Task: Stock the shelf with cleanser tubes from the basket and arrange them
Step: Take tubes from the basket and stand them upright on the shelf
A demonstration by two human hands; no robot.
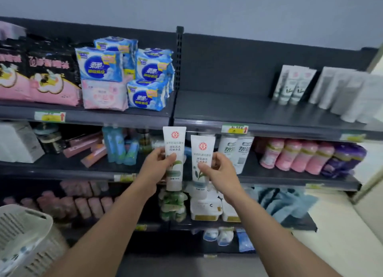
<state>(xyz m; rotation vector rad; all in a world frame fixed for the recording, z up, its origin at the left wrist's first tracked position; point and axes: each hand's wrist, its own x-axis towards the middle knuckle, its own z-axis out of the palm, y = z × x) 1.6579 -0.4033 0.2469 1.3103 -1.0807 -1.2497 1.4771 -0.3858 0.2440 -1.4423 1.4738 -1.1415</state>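
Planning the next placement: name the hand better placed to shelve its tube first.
Right. The right hand holds its cleanser tube nearer the matching tubes standing on the top shelf.

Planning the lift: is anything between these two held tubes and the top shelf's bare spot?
Nothing visible. The left-hand tube and right-hand tube sit below the top shelf, bare left of the stocked tubes.

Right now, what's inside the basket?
Inside the basket I can see some blurry white things with green leaf marks, probably more tubes. I cannot count them: the basket's wall and the picture's edge hide the rest.
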